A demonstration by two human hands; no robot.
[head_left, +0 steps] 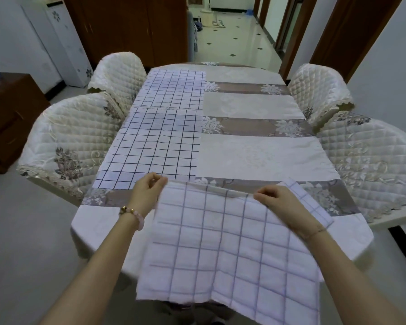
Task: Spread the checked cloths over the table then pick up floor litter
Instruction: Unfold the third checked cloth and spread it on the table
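The held checked cloth (220,242) hangs largely off the near edge of the bench (256,156). If it is let down from here it may slide toward the floor, or land askew beside the near laid cloth (155,146) and far laid cloth (174,87) on the left. The left hand (148,191) and right hand (274,198) each pinch its far hem with curled fingers, forearms stretched forward over the near end.

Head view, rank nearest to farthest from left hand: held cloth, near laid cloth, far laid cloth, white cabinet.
1. Held cloth: pinched in left hand.
2. Near laid cloth: just ahead, left side.
3. Far laid cloth: beyond it.
4. White cabinet: back left.
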